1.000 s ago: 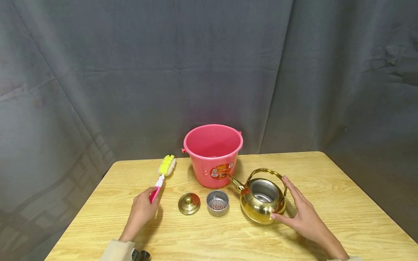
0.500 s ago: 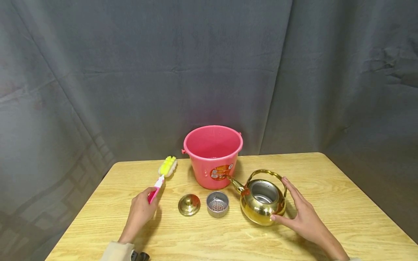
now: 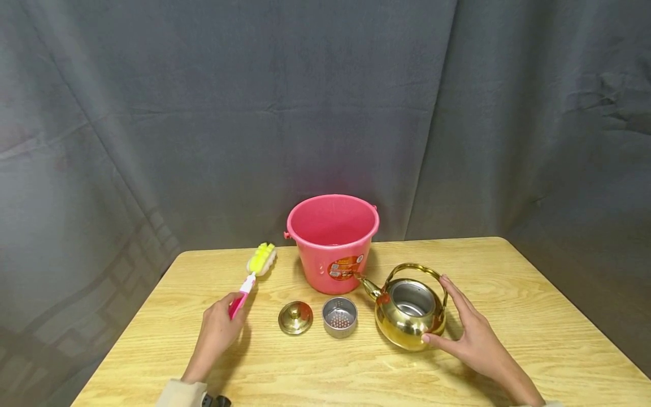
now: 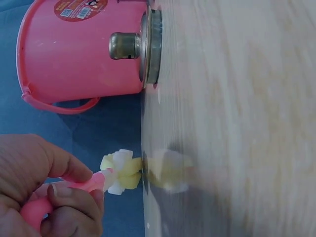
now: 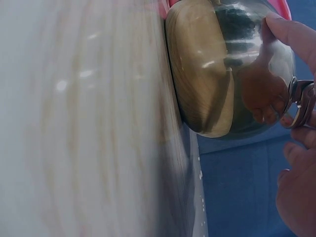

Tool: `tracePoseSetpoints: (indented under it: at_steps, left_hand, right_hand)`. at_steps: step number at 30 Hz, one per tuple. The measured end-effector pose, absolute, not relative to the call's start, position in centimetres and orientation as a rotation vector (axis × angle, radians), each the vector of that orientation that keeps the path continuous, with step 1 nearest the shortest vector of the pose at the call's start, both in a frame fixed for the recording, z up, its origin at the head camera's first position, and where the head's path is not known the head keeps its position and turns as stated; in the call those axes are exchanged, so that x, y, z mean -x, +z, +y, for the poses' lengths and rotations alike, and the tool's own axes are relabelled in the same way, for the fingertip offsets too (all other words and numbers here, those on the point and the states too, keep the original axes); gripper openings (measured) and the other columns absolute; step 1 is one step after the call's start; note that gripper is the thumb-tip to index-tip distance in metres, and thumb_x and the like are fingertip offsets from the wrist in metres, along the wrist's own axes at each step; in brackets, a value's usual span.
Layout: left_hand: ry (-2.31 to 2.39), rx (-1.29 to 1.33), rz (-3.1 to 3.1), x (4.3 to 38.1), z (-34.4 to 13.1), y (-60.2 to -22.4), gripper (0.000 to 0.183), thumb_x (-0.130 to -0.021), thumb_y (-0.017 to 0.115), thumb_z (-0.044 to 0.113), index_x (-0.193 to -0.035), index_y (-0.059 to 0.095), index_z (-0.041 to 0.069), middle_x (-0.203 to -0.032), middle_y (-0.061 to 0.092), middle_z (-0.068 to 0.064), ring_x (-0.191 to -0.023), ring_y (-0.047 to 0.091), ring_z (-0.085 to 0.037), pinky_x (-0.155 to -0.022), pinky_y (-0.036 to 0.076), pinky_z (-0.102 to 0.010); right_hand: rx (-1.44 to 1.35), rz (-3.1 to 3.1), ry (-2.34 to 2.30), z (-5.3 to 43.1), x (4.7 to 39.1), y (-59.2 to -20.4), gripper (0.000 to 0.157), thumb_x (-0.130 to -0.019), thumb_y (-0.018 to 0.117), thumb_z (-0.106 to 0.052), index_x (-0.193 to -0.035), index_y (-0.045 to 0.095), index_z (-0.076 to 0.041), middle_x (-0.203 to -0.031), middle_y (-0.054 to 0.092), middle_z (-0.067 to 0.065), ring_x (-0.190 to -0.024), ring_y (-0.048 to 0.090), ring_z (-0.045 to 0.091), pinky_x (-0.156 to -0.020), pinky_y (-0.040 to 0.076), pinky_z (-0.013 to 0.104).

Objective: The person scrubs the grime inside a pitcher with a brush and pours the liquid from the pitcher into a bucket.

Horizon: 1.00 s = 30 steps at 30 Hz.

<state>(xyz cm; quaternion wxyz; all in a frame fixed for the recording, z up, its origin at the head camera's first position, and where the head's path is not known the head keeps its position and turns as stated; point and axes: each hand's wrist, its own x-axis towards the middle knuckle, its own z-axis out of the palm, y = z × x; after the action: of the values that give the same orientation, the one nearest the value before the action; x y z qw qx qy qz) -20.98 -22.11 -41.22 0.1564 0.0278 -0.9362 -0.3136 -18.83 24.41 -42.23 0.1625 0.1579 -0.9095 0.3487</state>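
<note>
My left hand (image 3: pixel 220 328) grips the pink-and-white handle of a sponge brush (image 3: pixel 243 297). Its yellow-and-white sponge head (image 3: pixel 261 259) points away, towards the back of the table; the left wrist view shows the head (image 4: pixel 123 170) close to the tabletop. On the other side, my right hand (image 3: pixel 475 342) holds a golden kettle (image 3: pixel 404 328), thumb on its body and fingers by the base of its arched handle. The kettle stands lidless, spout towards the bucket. Between the hands lie a golden lid (image 3: pixel 295 317), knob up, and a perforated metal strainer (image 3: pixel 339 317).
Behind the strainer stands a pink bucket (image 3: pixel 325 271) with an orange label. All of it is on a light wooden table (image 3: pixel 315 373). A grey curtain (image 3: pixel 254 124) hangs behind the table's back edge.
My left hand has drifted very slightly left with the brush. The right hand and the kettle have stayed put.
</note>
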Motion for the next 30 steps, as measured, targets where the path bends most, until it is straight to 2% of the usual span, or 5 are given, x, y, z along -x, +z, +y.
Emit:
tracePoseSetpoints:
  at_steps: [7, 13, 23, 30]
  left_hand:
    - [-0.908, -0.116, -2.686, 20.6, -22.1, -40.7, 0.039, -0.077, 0.056, 0.007, -0.116, 0.055, 0.004, -0.067, 0.048, -0.008, -0.049, 0.042, -0.016, -0.038, 0.036, -0.028]
    - [-0.867, -0.08, -2.662, 20.2, -22.2, -40.2, 0.039, -0.075, 0.059, 0.005, -0.114, 0.057, 0.004, -0.069, 0.051, -0.007, -0.055, 0.044, -0.018, -0.043, 0.037, -0.029]
    - [-0.87, -0.077, -2.66, 19.4, -22.5, -39.7, 0.041, -0.074, 0.059, 0.0, -0.115, 0.056, 0.004, -0.065, 0.048, -0.006, -0.053, 0.042, -0.017, -0.042, 0.036, -0.029]
    - [-0.839, -0.077, -2.63, 18.4, -22.9, -39.3, 0.042, -0.074, 0.058, -0.001, -0.115, 0.056, 0.005, -0.07, 0.048, -0.008, -0.053, 0.039, -0.018, -0.041, 0.035, -0.028]
  right_hand:
    - [-0.453, -2.6, 0.983, 24.4, 18.9, -42.1, 0.107, -0.06, 0.078, -0.043, -0.142, 0.01, -0.032, -0.146, 0.013, -0.001, -0.123, 0.025, 0.041, -0.083, 0.024, 0.067]
    - [-0.443, -2.607, 0.972, 24.6, 18.9, -42.0, 0.107, -0.06, 0.078, -0.043, -0.142, 0.01, -0.032, -0.146, 0.013, 0.0, -0.123, 0.025, 0.041, -0.083, 0.025, 0.067]
    - [-0.45, -2.6, 0.985, 24.5, 18.8, -42.0, 0.107, -0.059, 0.079, -0.042, -0.142, 0.01, -0.032, -0.146, 0.013, 0.001, -0.123, 0.025, 0.041, -0.083, 0.024, 0.066]
    - [-0.447, -2.602, 0.996, 24.4, 18.8, -42.1, 0.108, -0.06, 0.079, -0.042, -0.142, 0.01, -0.032, -0.146, 0.013, -0.001, -0.123, 0.024, 0.04, -0.084, 0.024, 0.066]
